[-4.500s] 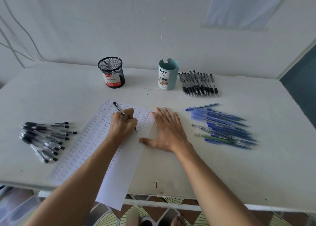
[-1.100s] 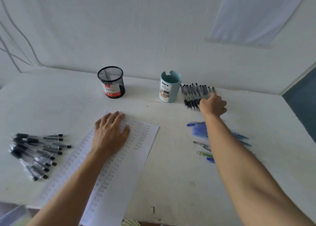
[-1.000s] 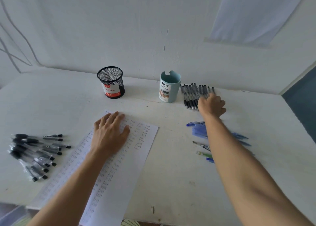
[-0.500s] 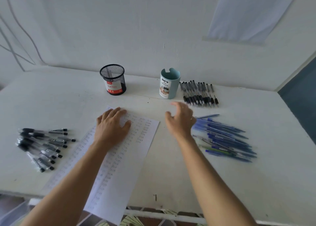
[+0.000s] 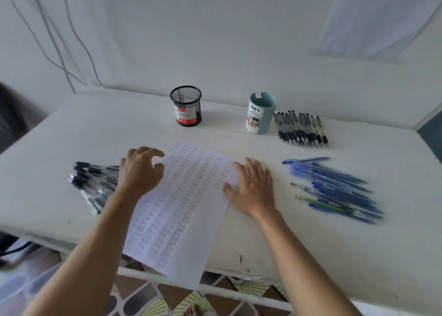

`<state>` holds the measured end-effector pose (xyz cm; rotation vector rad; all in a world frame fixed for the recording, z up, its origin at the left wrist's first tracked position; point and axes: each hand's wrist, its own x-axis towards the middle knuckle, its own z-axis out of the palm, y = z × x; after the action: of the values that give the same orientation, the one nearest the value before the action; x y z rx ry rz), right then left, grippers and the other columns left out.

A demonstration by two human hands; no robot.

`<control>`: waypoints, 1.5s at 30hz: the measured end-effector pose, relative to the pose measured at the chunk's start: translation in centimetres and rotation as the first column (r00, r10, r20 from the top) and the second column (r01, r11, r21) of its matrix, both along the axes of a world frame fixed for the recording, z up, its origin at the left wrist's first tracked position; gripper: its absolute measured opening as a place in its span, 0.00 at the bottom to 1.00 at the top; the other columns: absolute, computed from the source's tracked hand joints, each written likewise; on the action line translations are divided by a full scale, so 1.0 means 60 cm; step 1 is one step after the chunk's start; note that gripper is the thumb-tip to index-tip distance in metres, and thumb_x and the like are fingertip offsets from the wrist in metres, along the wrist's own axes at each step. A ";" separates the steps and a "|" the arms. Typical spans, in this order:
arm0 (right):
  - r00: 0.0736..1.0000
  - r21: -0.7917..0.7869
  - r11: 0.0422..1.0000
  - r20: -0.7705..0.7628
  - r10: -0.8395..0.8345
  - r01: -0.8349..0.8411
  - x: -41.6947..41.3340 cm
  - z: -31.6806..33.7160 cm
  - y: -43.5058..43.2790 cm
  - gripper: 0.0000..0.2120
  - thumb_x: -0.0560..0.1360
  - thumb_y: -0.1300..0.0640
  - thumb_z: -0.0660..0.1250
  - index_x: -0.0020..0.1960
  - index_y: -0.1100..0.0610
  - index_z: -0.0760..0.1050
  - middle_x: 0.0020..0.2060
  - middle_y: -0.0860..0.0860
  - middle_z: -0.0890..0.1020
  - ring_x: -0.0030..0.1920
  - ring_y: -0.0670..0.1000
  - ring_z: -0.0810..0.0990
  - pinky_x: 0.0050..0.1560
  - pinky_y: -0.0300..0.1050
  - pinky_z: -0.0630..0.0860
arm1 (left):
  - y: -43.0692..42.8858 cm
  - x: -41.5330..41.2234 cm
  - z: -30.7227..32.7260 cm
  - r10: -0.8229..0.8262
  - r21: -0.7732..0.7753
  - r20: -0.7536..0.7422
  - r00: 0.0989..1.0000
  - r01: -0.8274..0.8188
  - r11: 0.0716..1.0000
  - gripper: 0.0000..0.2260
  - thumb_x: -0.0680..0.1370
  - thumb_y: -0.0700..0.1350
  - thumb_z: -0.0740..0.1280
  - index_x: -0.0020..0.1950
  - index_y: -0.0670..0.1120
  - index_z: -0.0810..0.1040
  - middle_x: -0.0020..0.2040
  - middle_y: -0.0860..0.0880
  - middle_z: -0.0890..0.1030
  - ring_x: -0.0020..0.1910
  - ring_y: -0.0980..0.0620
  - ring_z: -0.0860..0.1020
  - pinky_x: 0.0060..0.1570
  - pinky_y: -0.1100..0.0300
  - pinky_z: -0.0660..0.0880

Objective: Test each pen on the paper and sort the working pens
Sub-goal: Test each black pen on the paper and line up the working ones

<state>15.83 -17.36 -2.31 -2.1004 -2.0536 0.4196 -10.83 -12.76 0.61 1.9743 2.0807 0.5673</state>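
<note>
Back from far pens [image 5: 301,130], right hand [image 5: 253,189] flattens paper [image 5: 181,208] on white table [image 5: 71,134]; left hand [image 5: 140,172] relaxed, empty.

Black wire-mesh cup [image 5: 186,105], matt white paper [image 5: 181,208], glossy teal holder [image 5: 261,113]

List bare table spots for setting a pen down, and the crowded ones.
Free on the table: far-left stretch between black mesh cup and left black pens; the gap between mesh cup and teal organizer; the near-right area below the blue pens. Crowded: the centre, under paper, left hand and right hand; beside the organizer, the black pen row.
</note>
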 end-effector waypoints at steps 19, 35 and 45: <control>0.999 -0.017 1.000 0.026 0.020 -0.020 -0.001 -0.004 -0.005 0.34 0.79 0.36 0.55 0.80 0.46 0.51 0.81 0.51 0.45 0.80 0.54 0.41 0.78 0.57 0.38 | -0.040 -0.048 -0.034 -0.098 0.532 -0.002 0.995 0.085 0.842 0.09 0.81 0.41 0.67 0.60 0.41 0.76 0.65 0.41 0.79 0.73 0.38 0.67 0.71 0.43 0.60; 0.990 -0.016 0.994 0.080 0.112 -0.111 0.026 -0.006 -0.012 0.42 0.70 0.28 0.49 0.81 0.43 0.47 0.81 0.49 0.44 0.80 0.52 0.40 0.76 0.57 0.42 | -0.032 0.141 0.056 0.075 -0.045 0.974 -0.214 0.144 0.989 0.19 0.81 0.52 0.55 0.35 0.45 0.75 0.24 0.51 0.58 0.24 0.54 0.50 0.25 0.64 0.48; 0.982 -0.038 0.988 0.110 0.151 -0.147 0.028 -0.010 -0.010 0.44 0.74 0.26 0.52 0.81 0.46 0.43 0.81 0.51 0.40 0.79 0.54 0.35 0.76 0.61 0.34 | -0.005 0.167 0.009 0.089 -0.086 0.980 -0.177 0.025 0.996 0.12 0.83 0.36 0.61 0.61 0.45 0.80 0.48 0.47 0.80 0.28 0.57 0.72 0.25 0.67 0.65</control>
<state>17.54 -17.98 -2.91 -2.0381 -2.2923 0.3622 -0.79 -13.06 1.17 0.5954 0.9007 1.4067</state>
